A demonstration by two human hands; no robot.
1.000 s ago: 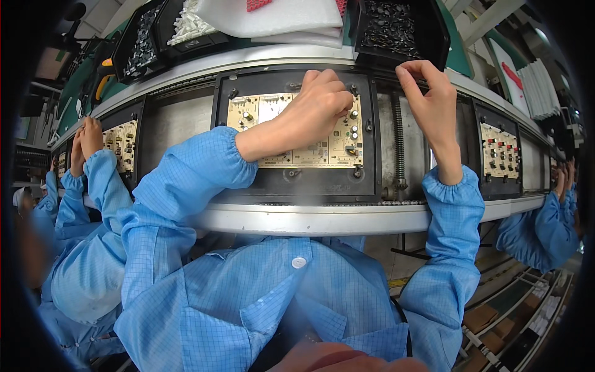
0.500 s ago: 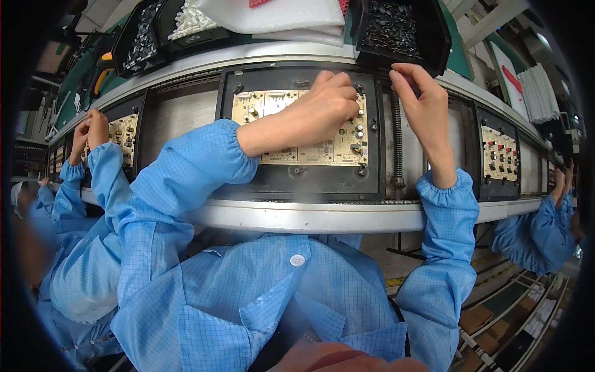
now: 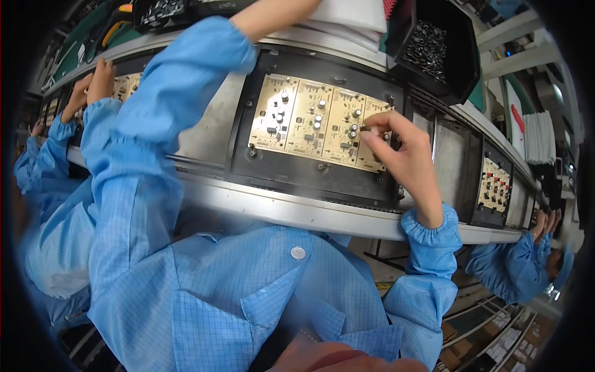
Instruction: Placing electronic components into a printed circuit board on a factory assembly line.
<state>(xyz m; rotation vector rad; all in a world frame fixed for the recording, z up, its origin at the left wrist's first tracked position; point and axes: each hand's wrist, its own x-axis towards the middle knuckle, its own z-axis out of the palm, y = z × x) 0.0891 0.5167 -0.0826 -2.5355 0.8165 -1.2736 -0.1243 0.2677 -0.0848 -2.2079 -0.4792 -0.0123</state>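
Right hand [image 3: 403, 149]: pinching dark part [image 3: 365, 129] | Place: board [image 3: 302, 106], right end | Left hand: unseen, cannot tell | Advisable: steady grip, capacitors [image 3: 356, 113] unbumped

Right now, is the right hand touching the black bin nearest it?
Apart: the head view shows a gap between right hand and black bin.

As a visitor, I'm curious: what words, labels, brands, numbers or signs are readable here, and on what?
None can be read clearly.
Circuit board panel: tiny printed marks, too small to read.
Black frame around it: any marks are too faint or blurred to read.
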